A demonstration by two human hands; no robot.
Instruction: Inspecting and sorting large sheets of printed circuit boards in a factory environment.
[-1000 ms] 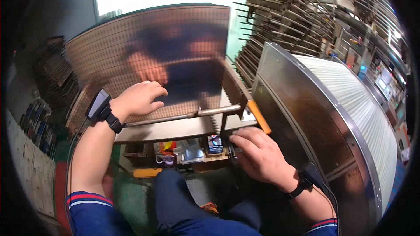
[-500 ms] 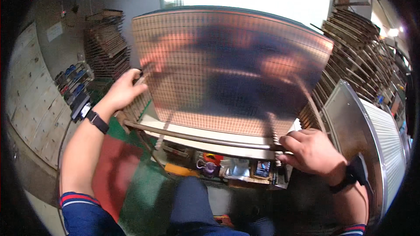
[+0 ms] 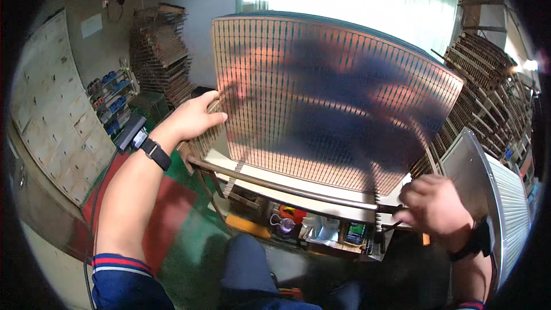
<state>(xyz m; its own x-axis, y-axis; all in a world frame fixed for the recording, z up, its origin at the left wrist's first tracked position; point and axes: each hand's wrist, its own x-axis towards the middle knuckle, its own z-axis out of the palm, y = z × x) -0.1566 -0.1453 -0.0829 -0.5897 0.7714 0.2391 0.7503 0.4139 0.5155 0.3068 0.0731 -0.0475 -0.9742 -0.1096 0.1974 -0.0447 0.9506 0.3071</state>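
A large copper-coloured panel with a dark grid pattern stands tilted in a metal rack, more panels behind it. My left hand is at its left edge, thumb and forefinger stretched apart; the other fingertips are hidden. It lies over the rack's toothed side rail. A round metal bar crosses the rack's front. Beyond its right end, my right hand is curled and blurred by motion, beside a thin dark lever-like piece. What its fingers hold is hidden. A toothed upright strip stands left of that hand.
Beneath the rack, a shelf carries a purple cup, clear plastic bags and a phone. Stacked racks stand back left, more at right. A ribbed metal panel leans near my right arm. Lockers line the left.
The whole view has shifted, so the rack and panel appear farther right. My right hand has moved a little away from the toothed strip and bar end. My left hand stays by the panel's left edge.
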